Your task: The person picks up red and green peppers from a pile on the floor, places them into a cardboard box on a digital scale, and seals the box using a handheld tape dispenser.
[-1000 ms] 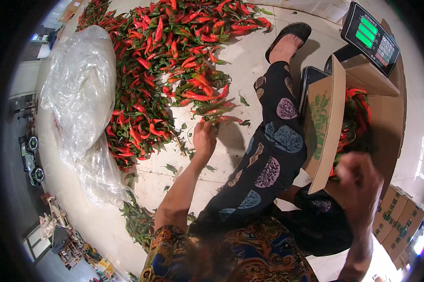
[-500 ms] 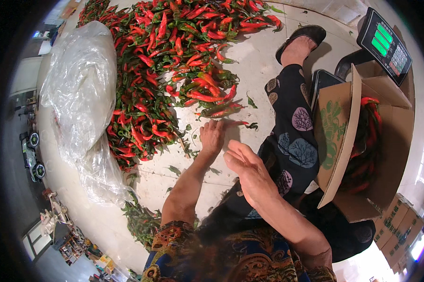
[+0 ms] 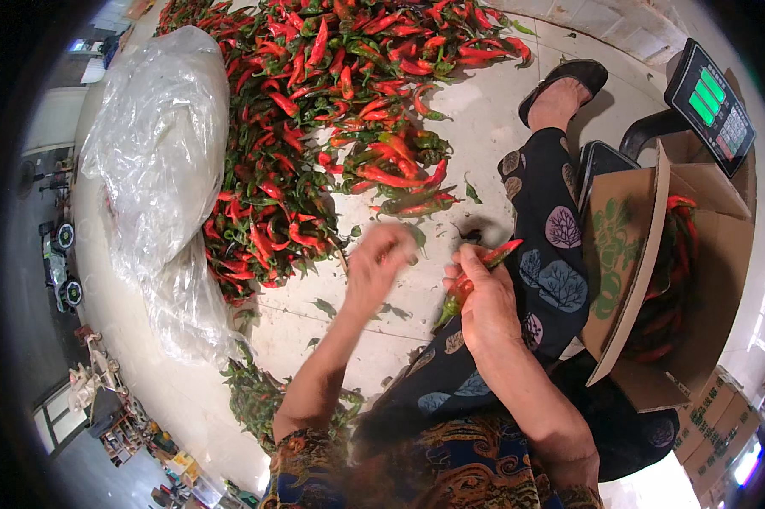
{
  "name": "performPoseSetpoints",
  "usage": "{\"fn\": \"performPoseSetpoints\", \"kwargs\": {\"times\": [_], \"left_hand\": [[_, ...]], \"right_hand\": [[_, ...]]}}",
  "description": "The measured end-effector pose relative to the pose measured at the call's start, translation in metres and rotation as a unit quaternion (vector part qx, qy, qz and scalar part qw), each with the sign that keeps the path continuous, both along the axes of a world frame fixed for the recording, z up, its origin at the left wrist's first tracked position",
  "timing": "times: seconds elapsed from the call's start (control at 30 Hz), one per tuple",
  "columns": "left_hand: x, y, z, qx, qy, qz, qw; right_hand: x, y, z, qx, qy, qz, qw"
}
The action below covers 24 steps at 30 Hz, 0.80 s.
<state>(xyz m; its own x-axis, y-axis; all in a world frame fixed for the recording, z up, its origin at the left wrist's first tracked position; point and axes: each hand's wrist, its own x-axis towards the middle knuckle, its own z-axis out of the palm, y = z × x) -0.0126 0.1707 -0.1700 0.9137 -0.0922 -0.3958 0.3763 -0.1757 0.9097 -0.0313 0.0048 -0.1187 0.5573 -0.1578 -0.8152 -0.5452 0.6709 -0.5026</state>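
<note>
You are holding a small bunch of red chillies [image 3: 476,270] in your right hand [image 3: 484,301], its grip closing around them so the tips are poking out above your knee. Your left hand [image 3: 378,265] is hovering blurred just beside them; you cannot tell what its grip is holding. The chilli pile [image 3: 331,110] is lying on the floor [image 3: 484,127] ahead, and the cardboard box [image 3: 654,288] is standing open at your right, within reach.

Bright even daylight, soft shadows, blurred left hand [image 3: 381,263], strong fisheye rim distortion.
</note>
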Motion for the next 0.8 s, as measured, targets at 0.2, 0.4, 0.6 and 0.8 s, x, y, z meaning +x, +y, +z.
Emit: {"fn": "performPoseSetpoints", "kwargs": {"times": [0.2, 0.4, 0.6, 0.8], "left_hand": [[0.038, 0.031, -0.146, 0.401, -0.189, -0.004, 0.896], [0.028, 0.036, -0.108, -0.140, 0.137, 0.084, 0.977], [-0.002, 0.054, -0.061, -0.335, 0.224, 0.136, 0.905], [-0.103, 0.149, -0.087, 0.156, 0.242, -0.481, 0.828]], "right_hand": [[-0.001, -0.001, 0.019, 0.090, -0.030, 0.066, 0.993], [0.003, -0.011, 0.022, 0.104, -0.007, 0.006, 0.995], [0.004, -0.009, 0.017, 0.157, -0.033, 0.013, 0.987], [0.005, -0.010, 0.023, 0.153, -0.047, -0.005, 0.987]]}}
